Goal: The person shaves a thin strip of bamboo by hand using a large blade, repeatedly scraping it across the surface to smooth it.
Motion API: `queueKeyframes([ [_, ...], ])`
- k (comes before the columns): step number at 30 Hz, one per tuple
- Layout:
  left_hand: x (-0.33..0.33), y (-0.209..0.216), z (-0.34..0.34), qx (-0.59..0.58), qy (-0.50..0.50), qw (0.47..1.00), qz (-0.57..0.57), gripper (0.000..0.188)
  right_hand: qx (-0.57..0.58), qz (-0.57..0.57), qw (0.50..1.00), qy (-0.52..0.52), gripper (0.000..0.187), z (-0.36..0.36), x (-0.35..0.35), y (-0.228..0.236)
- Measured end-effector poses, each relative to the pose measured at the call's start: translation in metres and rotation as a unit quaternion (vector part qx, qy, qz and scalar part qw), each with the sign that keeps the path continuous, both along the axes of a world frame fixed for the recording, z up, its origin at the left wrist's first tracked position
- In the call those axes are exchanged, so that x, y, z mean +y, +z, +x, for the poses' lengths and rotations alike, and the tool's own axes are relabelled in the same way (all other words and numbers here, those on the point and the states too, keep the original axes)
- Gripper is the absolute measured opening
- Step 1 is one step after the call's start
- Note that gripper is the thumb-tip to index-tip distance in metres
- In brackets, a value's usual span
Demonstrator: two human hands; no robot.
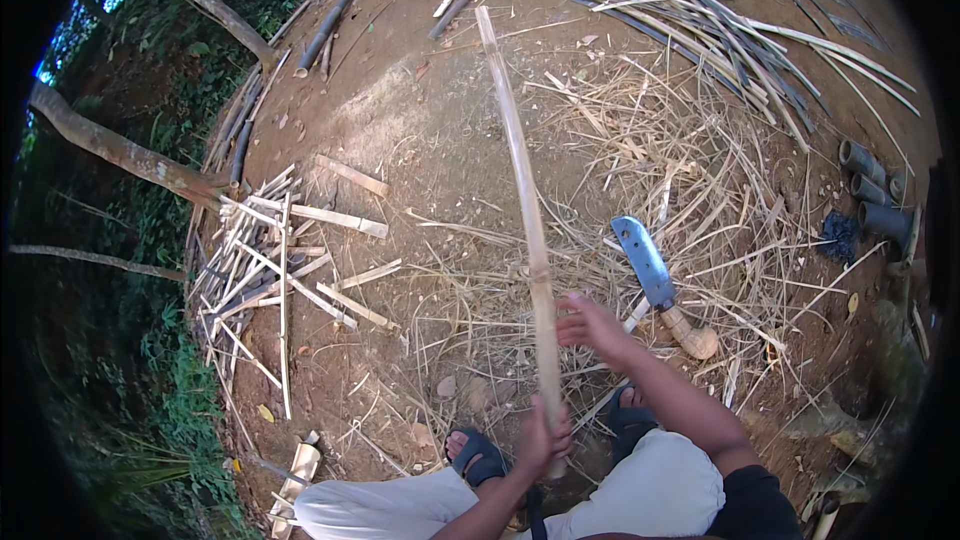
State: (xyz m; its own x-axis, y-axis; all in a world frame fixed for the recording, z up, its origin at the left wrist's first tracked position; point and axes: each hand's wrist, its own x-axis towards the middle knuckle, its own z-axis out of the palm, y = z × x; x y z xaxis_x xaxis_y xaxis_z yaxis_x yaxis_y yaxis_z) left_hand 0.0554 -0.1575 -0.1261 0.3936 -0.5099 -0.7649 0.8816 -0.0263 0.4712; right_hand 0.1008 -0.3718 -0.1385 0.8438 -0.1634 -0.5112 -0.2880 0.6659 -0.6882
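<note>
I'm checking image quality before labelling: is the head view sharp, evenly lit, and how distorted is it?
Head view: soft, even daylight, no glare; bamboo strip, knife and left hand sharp, right hand slightly blurred; strong fisheye bending, black corners.

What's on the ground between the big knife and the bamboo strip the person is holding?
Only dry bamboo shavings on dirt lie between the knife and the bamboo strip, seen in the head view.

Long pale split bamboo strip [525, 210] running from the lap out over the dirt ground [420, 130], broad-bladed steel knife with wooden handle [655, 280] lying right of it on dry straw-like shavings [700, 200], heap of short cut bamboo splints [270, 260] left, bundle of long thin slats [740, 40] beyond right, sandalled feet [480, 455] beneath the strip.
</note>
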Motion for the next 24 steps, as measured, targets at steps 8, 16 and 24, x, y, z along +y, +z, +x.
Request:
queueKeyframes([
  [8,-0.05,-0.033,-0.028,-0.537,0.037,0.828,0.158,0.047,0.0,-0.406,0.911,-0.077,0.034,0.003,0.008,0.014],
  [16,-0.005,0.223,0.139,-0.879,-0.3,0.127,0.349,0.083,0.008,-0.656,0.712,0.252,0.031,-0.033,-0.057,0.063],
  [24,0.094,0.21,0.101,-0.334,-0.578,0.697,0.261,0.054,-0.201,-0.673,0.574,0.422,0.026,-0.006,-0.035,0.116],
])
